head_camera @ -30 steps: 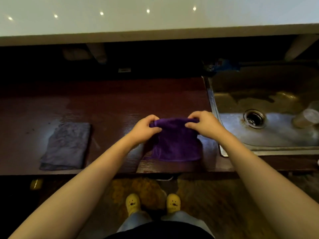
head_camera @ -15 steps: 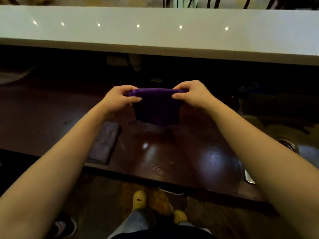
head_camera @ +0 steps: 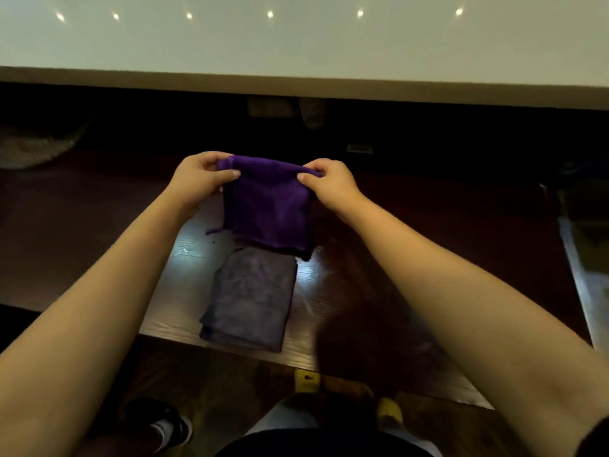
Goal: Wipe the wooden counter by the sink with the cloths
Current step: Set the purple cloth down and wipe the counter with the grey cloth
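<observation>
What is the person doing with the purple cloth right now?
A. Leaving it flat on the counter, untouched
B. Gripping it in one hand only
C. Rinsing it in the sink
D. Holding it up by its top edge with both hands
D: the left hand and right hand each pinch a top corner of the purple cloth, which hangs above the folded grey cloth lying on the wooden counter.

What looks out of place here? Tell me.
Little stands out. The grey cloth lies folded at the counter edge, slightly askew. Both hands, left and right, hold the purple cloth above it.
</observation>
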A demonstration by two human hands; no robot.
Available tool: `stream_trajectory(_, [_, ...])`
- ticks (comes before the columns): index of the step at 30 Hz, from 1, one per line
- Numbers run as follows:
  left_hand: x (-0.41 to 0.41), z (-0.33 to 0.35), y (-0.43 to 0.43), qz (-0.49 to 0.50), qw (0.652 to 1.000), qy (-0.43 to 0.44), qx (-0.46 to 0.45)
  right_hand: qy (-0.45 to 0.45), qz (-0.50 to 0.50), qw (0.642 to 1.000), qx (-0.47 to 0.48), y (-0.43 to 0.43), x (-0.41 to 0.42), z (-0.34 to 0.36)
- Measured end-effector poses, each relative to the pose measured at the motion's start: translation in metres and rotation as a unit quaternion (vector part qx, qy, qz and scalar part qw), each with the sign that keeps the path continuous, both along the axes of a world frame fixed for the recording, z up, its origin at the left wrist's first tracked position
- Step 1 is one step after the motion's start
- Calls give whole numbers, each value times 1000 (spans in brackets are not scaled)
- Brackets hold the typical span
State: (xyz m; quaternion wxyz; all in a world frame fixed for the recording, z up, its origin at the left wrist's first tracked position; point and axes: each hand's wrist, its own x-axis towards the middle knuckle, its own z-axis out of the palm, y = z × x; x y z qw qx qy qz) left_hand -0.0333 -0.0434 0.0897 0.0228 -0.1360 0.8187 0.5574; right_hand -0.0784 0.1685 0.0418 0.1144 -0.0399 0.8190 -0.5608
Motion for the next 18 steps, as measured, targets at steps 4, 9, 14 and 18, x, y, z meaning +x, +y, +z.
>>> stream_trajectory(4, [-37,-34,0,37,998,-44,-24,-70,-27,997,22,-16,-21,-18])
stream_trajectory(9, [-33,-65,1,7,984,-68,-165,-22,15,988,149,-17,0,-26])
stream_trajectory(14, [44,-89,-1,-172,941,-49,-286,27,126,957,262,-21,71,-36])
stream_trajectory(18, [62,-95,-2,-206,932,-48,-295,28,176,922,345,-28,100,-45])
